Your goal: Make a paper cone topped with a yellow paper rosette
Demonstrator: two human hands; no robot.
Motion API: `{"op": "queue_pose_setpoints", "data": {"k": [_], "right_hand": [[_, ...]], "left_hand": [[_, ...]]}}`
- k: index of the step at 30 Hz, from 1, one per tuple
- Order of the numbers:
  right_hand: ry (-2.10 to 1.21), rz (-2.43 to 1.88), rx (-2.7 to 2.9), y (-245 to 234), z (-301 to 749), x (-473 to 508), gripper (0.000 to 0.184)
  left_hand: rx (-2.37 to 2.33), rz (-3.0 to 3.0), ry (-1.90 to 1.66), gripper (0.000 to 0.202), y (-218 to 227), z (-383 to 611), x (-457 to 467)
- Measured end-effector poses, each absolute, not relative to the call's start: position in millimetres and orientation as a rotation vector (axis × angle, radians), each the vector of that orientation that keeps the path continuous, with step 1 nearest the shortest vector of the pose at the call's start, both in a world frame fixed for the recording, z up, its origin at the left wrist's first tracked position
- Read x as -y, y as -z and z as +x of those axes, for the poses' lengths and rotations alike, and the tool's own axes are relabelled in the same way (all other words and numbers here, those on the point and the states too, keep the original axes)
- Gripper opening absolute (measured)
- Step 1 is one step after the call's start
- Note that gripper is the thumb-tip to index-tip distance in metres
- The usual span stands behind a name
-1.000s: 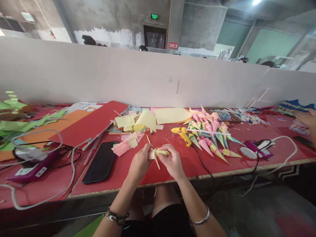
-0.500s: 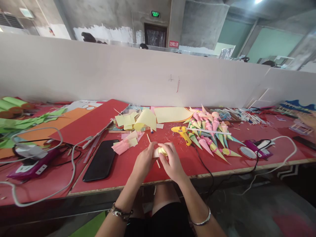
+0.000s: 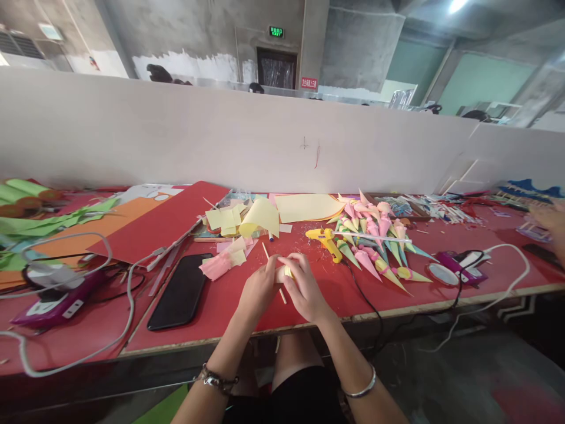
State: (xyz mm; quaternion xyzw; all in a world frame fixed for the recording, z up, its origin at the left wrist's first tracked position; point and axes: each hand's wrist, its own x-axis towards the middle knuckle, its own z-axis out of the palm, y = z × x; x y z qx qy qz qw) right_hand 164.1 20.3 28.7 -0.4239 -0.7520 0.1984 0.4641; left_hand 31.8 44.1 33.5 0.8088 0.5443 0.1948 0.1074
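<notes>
Fingers of my left hand and my right hand come together over the table's front part. Between them they pinch a small pale yellow paper roll, mostly hidden by the fingers. Beneath the hands a thin wooden stick slants on the red table. A yellow hot glue gun lies to the right of my hands, its clear glue stick reaching over a pile of pastel paper cones. Left of my hands are pink crepe paper pieces.
A black phone lies at the left. Purple power strips with white cables sit on both sides. Yellow paper sheets, a red board and a tray of small pieces line the back. Another person's hand shows at far right.
My fingers have closed further over the yellow paper roll, so less of it shows. The view has tipped slightly; things on the table have stayed in place.
</notes>
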Motion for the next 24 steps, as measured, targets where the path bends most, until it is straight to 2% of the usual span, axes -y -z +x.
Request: {"op": "queue_pose_setpoints", "data": {"k": [9,16,22,24], "right_hand": [[-0.621,-0.939,1.726,-34.7,163.8,-22.0,0.041],[-0.749,-0.894,1.625,-26.2,153.7,-19.9,0.051],[-0.771,-1.027,1.453,-15.4,141.8,-25.0,0.056],[-0.736,-1.042,1.462,-16.1,140.9,-26.6,0.049]], "left_hand": [[-1.344,2.075,-0.882,0.038,-30.3,29.4,-46.9],[-1.079,1.794,-1.098,0.026,-18.4,31.6,-49.4],[-0.966,1.677,-1.162,0.047,-13.4,41.4,-44.7],[-0.954,1.664,-1.186,0.053,-10.4,41.8,-44.1]]}}
